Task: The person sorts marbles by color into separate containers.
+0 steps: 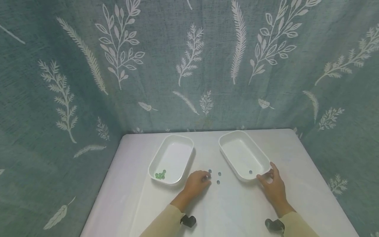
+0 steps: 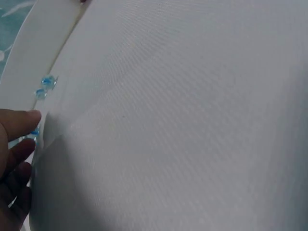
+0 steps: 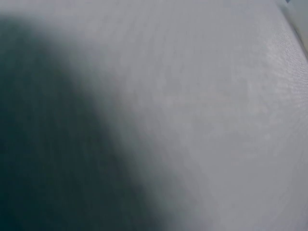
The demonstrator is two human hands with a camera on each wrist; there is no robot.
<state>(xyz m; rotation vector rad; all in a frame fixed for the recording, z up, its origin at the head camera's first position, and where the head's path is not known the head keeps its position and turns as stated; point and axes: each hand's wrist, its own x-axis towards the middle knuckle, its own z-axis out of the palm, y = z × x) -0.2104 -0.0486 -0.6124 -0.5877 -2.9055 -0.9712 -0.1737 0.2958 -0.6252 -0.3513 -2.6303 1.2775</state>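
Observation:
My left hand (image 1: 196, 183) is on the table between two white trays, thumb and index finger curled at a small blue glass marble (image 2: 34, 131). More blue marbles (image 1: 218, 182) lie loose just right of its fingertips. My right hand (image 1: 274, 189) holds the near right corner of the right white tray (image 1: 232, 164), thumb at the near rim and fingers along the outer side. One blue marble (image 1: 250, 172) lies inside that tray near the hand. The right wrist view shows white cloth and a dark blur, with the hand out of sight.
The left white tray (image 1: 151, 164) stands slanted left of my left hand, with several green marbles (image 1: 160, 175) gathered at its near end. A white cloth covers the table (image 1: 231, 210). Patterned green-blue fabric (image 1: 189, 98) hangs behind and along both sides.

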